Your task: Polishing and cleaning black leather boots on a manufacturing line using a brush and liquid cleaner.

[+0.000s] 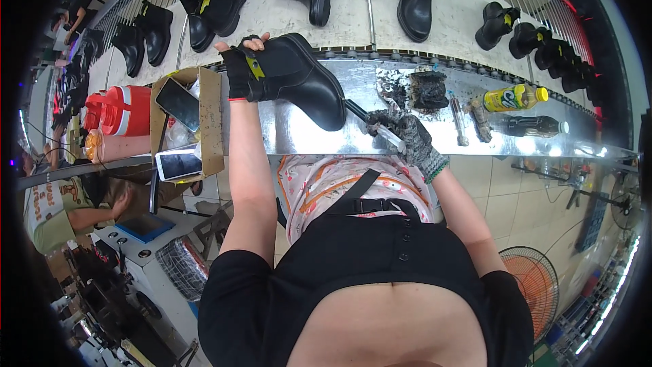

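A black ankle boot with a yellow tab lies on its side above the metal bench, its toe toward my right hand. My left hand is closed round the boot's shaft, bare fingertips showing at the top edge. In a dark-stained knit glove, my right hand grips a pen-like tool with a clear barrel and a black front end. That black end reaches the boot's sole edge near the toe; whether it touches, I cannot tell. Right of it, a blackened block sits on a smeared patch of the bench.
Several black boots stand on the pale conveyor beyond the bench. A cardboard box with phones and a red jug are left. At right lie clear tubes, a yellow bottle and a dark bottle.
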`<state>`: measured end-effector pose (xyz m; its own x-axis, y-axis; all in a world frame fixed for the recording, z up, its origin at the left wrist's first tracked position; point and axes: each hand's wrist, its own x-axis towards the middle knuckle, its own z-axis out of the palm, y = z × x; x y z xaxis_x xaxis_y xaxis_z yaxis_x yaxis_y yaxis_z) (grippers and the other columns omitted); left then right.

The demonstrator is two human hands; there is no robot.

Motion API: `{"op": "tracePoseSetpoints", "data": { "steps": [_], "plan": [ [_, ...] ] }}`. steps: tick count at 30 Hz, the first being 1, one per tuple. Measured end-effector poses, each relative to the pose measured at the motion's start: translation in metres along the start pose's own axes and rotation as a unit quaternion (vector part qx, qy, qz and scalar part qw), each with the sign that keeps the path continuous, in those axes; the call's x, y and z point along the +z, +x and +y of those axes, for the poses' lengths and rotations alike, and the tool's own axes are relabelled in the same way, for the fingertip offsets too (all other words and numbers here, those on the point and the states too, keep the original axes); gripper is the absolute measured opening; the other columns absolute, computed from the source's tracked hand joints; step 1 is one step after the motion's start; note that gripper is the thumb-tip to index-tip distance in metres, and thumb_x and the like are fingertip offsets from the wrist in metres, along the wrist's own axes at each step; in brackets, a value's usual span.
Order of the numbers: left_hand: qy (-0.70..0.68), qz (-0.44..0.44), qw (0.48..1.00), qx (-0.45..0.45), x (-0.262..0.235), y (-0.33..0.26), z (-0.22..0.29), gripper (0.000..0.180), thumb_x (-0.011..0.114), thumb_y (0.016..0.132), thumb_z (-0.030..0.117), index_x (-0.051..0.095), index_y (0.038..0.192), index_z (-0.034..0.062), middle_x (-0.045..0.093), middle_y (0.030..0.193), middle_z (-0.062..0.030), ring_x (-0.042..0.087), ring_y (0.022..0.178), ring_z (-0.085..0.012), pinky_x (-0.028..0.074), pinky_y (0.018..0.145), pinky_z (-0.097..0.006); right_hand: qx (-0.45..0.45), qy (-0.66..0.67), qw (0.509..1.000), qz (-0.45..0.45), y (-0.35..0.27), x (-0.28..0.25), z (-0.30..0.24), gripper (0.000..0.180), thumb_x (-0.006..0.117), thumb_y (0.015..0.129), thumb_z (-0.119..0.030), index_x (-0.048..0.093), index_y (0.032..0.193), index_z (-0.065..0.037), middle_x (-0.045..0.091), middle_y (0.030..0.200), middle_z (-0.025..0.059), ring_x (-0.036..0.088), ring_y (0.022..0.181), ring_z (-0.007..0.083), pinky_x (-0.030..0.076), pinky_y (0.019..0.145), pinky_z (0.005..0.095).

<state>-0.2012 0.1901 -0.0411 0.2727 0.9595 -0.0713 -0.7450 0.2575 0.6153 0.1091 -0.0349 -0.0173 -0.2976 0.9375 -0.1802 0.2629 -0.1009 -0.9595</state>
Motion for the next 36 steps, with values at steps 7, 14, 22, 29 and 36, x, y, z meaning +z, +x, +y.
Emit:
{"op": "tracePoseSetpoints", "data": {
  "steps": [7,14,22,29,36],
  "plan": [
    [0.101,0.114,0.988,0.032,0.002,0.007,-0.002,0.081,0.037,0.077,0.077,0.057,0.056,0.0015,0.058,0.066,-0.0124,0.055,0.094,-0.0284,0.038,0.093,-0.037,0.126,0.533,0.837,0.003,0.001,0.01,0.061,0.049,0.046,0.091,-0.043,0.057,0.109,0.001,0.058,0.103,0.0197,0.058,0.089,0.0193,0.051,0.079,0.0292],
    [0.226,0.218,0.943,0.112,-0.003,0.014,-0.022,0.071,0.038,0.086,0.067,0.059,0.068,0.0024,0.058,0.065,-0.0085,0.058,0.074,-0.0192,0.045,0.077,-0.028,0.156,0.665,0.729,0.032,0.0,0.012,0.089,0.059,0.045,0.088,-0.055,0.056,0.106,0.0,0.057,0.101,0.0268,0.061,0.083,0.021,0.055,0.059,0.0264],
    [0.664,0.072,0.704,0.242,-0.019,-0.007,-0.01,0.045,0.042,0.091,0.051,0.049,0.099,0.0073,0.059,0.078,-0.008,0.06,0.072,-0.0222,0.045,0.066,-0.032,0.116,0.511,0.84,0.142,-0.017,0.011,0.044,0.066,0.047,0.086,-0.059,0.053,0.117,0.0,0.06,0.103,0.0196,0.062,0.084,0.024,0.053,0.064,0.0294],
    [0.712,0.058,0.637,0.292,0.012,-0.039,-0.011,0.055,0.062,0.075,0.058,0.048,0.096,0.0089,0.059,0.076,-0.0076,0.062,0.068,-0.0277,0.046,0.058,-0.036,0.124,0.364,0.888,0.252,-0.018,0.003,0.007,0.075,0.022,0.089,-0.066,0.06,0.11,-0.005,0.066,0.084,0.0084,0.056,0.055,0.0115,0.044,0.046,0.0209],
    [0.741,0.107,0.616,0.244,0.062,-0.091,-0.022,0.057,0.073,0.065,0.054,0.05,0.093,0.0104,0.057,0.068,-0.0029,0.063,0.063,-0.0248,0.047,0.055,-0.034,0.145,0.339,0.893,0.257,-0.01,0.001,-0.002,0.073,0.021,0.09,-0.065,0.06,0.11,-0.008,0.066,0.083,0.0053,0.056,0.057,0.0104,0.046,0.048,0.0219]
  ]
}}
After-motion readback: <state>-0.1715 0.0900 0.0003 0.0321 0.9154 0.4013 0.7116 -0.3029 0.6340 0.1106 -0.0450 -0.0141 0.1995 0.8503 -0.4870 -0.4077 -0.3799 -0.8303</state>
